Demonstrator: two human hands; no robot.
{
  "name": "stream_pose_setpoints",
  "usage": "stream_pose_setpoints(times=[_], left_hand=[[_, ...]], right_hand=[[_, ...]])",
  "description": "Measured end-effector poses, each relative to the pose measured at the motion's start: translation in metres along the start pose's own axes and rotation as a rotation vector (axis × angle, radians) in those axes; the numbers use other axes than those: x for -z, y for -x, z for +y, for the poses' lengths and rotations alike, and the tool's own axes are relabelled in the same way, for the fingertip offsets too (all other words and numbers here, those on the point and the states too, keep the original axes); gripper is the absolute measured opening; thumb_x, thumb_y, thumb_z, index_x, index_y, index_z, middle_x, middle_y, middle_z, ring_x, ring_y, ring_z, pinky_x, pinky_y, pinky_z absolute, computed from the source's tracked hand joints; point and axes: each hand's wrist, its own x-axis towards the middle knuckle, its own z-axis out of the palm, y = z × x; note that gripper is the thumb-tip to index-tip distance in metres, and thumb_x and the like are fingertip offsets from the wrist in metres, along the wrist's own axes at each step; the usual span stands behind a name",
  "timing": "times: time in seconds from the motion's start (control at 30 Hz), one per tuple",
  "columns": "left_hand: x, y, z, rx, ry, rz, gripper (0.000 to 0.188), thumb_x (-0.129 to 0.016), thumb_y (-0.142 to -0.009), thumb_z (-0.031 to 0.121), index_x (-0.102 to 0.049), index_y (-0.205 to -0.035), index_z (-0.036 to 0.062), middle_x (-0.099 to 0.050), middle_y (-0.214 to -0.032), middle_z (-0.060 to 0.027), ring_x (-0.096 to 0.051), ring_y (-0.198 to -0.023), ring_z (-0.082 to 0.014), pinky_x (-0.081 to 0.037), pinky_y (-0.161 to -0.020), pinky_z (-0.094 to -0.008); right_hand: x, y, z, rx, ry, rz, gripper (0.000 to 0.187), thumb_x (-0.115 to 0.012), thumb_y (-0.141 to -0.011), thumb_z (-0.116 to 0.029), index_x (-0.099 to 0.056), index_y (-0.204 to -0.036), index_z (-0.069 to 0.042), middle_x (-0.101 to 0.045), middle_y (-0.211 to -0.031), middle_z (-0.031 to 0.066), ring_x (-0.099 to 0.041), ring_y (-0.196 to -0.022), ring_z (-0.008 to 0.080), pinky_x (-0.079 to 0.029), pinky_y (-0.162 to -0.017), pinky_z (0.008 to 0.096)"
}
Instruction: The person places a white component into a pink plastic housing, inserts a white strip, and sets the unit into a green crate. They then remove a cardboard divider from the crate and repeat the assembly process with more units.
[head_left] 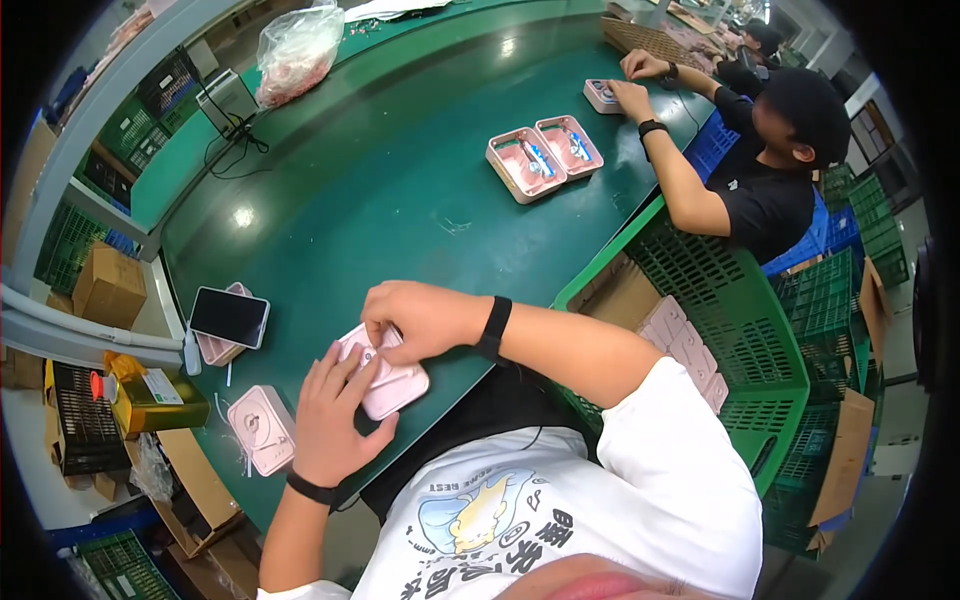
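Observation:
A pink plastic housing [396, 392] with rounded corners lies on the green tabletop right in front of me. Across its left side rests my left hand [336, 408], fingers stretched out over the top and the thumb held apart. My right hand [425, 322] bends over the far part of the same housing, fingertips pinched close together near a small round detail. What those fingers hold, if anything, is hidden. Beside my left wrist lies another pink housing [262, 430] with a round fitting and thin wires.
A phone [230, 317] rests on a pink part at left, above a yellow can [158, 398]. Open pink cases [527, 170] sit mid-table. A green crate [740, 330] of pink pieces stands by my right elbow. A co-worker [770, 150] handles a pink case at far right.

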Motion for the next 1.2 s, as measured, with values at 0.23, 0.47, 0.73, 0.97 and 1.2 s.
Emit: stream_pose_setpoints(times=[0.23, 0.47, 0.73, 0.97, 1.2], left_hand=[[-0.03, 0.026, -0.024, 0.156, 0.194, 0.183, 0.022, -0.085, -0.089, 0.011, -0.079, -0.109, 0.0029, -0.081, -0.134, -0.0173, -0.07, -0.14, -0.0457, -0.056, -0.116, -0.0546], [-0.051, 0.061, -0.054, 0.196, 0.074, 0.406, 0.015, -0.087, -0.083, 0.005, -0.074, -0.09, 0.0024, -0.083, -0.124, -0.0157, -0.075, -0.132, -0.0429, -0.06, -0.108, -0.0508], [-0.026, 0.084, -0.077, 0.454, 0.402, 0.312, 0.026, -0.091, -0.082, 0.01, -0.076, -0.102, 0.0038, -0.072, -0.136, -0.0166, -0.071, -0.12, -0.0371, -0.059, -0.105, -0.0472], [-0.005, 0.092, -0.058, 0.509, 0.323, 0.146, 0.051, -0.095, -0.084, 0.014, -0.073, -0.13, 0.0058, -0.064, -0.148, -0.0199, -0.067, -0.128, -0.0339, -0.057, -0.108, -0.0401], [-0.013, 0.119, -0.077, 0.39, 0.806, 0.272, 0.069, -0.088, -0.099, 0.022, -0.058, -0.158, 0.0027, -0.065, -0.154, -0.0156, -0.065, -0.141, -0.0268, -0.053, -0.119, -0.0389]], right_hand=[[-0.035, -0.003, -0.014, -0.129, -0.073, -0.194, 0.029, -0.087, -0.088, -0.028, -0.068, -0.089, -0.006, -0.071, -0.09, 0.0148, -0.07, -0.085, 0.0375, -0.055, -0.072, 0.0481], [-0.064, -0.029, -0.025, -0.287, -0.168, -0.254, 0.022, -0.08, -0.097, -0.02, -0.067, -0.095, -0.002, -0.067, -0.086, 0.011, -0.063, -0.075, 0.021, -0.054, -0.069, 0.0384], [-0.09, -0.041, -0.045, -0.341, -0.143, -0.281, 0.018, -0.077, -0.098, -0.014, -0.064, -0.098, -0.001, -0.065, -0.093, 0.0096, -0.063, -0.079, 0.0188, -0.053, -0.072, 0.0343], [-0.08, -0.039, -0.052, -0.382, -0.117, -0.333, 0.022, -0.079, -0.093, -0.012, -0.066, -0.108, -0.003, -0.064, -0.1, 0.0094, -0.065, -0.088, 0.0216, -0.056, -0.079, 0.0357], [-0.07, -0.053, -0.124, 0.282, 0.479, -0.064, 0.055, -0.093, -0.083, -0.022, -0.066, -0.128, -0.006, -0.065, -0.125, 0.0137, -0.066, -0.115, 0.0365, -0.058, -0.102, 0.044]])
